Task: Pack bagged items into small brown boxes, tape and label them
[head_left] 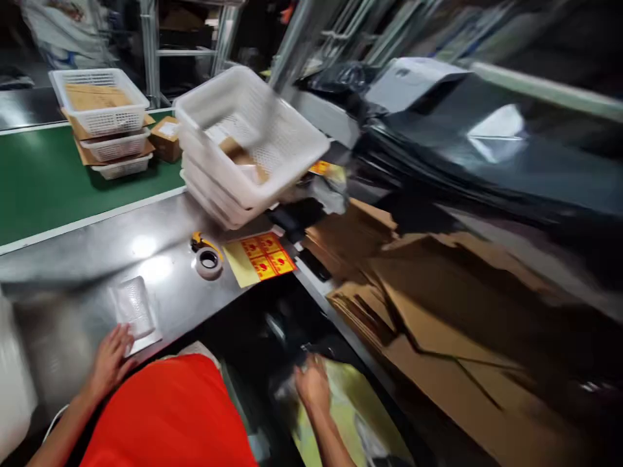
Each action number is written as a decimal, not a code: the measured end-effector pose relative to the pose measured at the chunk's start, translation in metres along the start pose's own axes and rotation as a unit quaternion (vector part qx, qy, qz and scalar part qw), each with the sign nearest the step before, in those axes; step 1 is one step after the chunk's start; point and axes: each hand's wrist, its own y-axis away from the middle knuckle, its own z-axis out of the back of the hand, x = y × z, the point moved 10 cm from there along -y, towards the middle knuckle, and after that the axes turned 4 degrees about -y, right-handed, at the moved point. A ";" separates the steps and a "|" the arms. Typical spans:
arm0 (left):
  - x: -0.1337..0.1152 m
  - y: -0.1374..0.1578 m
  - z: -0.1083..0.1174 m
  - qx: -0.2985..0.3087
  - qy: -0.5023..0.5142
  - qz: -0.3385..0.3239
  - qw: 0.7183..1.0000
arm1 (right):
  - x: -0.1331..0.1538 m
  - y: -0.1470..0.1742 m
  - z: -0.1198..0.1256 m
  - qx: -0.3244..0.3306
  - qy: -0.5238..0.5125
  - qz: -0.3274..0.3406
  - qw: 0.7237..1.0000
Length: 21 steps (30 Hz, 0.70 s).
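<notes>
Clear plastic packet (132,310) lies flat on the steel tabletop (160,250), near its front edge; the left hand (109,363) rests beside it, fingers spread and touching the packet's lower edge, grip open and flat, nothing clasped; the right hand (312,384) is down below the tabletop's edge, over a yellow-green bag (348,408), and it is blurred, so whether that grip is closed on anything I cannot tell; an orange-red shirt (170,415) fills the bottom between the two arms; further up the tabletop sits a roll of tape (209,261), and just beside it to the right a sheet of yellow and red stickers (259,258); behind those, a stack of white plastic baskets (243,152), tilted and smeared by motion; on the right, flattened cardboard sheets (438,305) lie piled, with black plastic film (487,155) beyond them; on the left, a green conveyor belt (53,188) carries another stack of white baskets with cardboard in it (104,117) and a small brown box (166,137) just beside that stack.
</notes>
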 end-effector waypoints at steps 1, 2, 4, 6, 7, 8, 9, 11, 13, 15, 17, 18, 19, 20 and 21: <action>-0.005 0.002 -0.005 0.025 -0.013 -0.012 1.000 | 0.027 -0.011 -0.050 0.064 -0.025 0.049 0.996; -0.007 0.004 -0.010 0.047 -0.026 -0.016 0.998 | 0.062 -0.015 -0.102 0.136 -0.051 0.104 0.984; -0.009 0.007 -0.017 0.081 -0.043 -0.009 0.996 | 0.140 0.002 -0.198 0.288 -0.098 0.224 0.926; -0.011 0.007 -0.020 0.097 -0.044 0.004 0.994 | 0.211 0.041 -0.267 0.436 -0.128 0.345 0.822; -0.013 0.007 -0.020 0.101 -0.038 0.008 0.994 | 0.237 0.059 -0.288 0.483 -0.135 0.385 0.774; -0.016 0.007 -0.020 0.104 -0.031 0.013 0.994 | 0.255 0.073 -0.302 0.520 -0.138 0.417 0.732; -0.018 0.007 -0.020 0.107 -0.021 0.018 0.994 | 0.267 0.082 -0.312 0.545 -0.139 0.438 0.701; -0.019 0.008 -0.020 0.113 0.011 0.035 0.993 | 0.275 0.090 -0.323 0.576 -0.136 0.462 0.660; -0.017 0.011 -0.019 0.106 0.050 0.059 0.991 | 0.270 0.089 -0.328 0.590 -0.138 0.473 0.639; -0.014 0.015 -0.017 0.092 0.078 0.079 0.990 | 0.260 0.086 -0.332 0.592 -0.149 0.477 0.632; -0.011 0.018 -0.015 0.077 0.088 0.095 0.989 | 0.253 0.084 -0.335 0.586 -0.166 0.478 0.633; -0.010 0.019 -0.014 0.071 0.089 0.102 0.988 | 0.250 0.084 -0.336 0.579 -0.174 0.477 0.638; -0.008 0.020 -0.012 0.063 0.089 0.110 0.988 | 0.248 0.085 -0.338 0.572 -0.181 0.477 0.643; -0.007 0.020 -0.010 0.054 0.088 0.119 0.988 | 0.247 0.085 -0.340 0.562 -0.187 0.476 0.651; -0.006 0.019 -0.008 0.045 0.085 0.128 0.987 | 0.247 0.086 -0.342 0.551 -0.191 0.474 0.659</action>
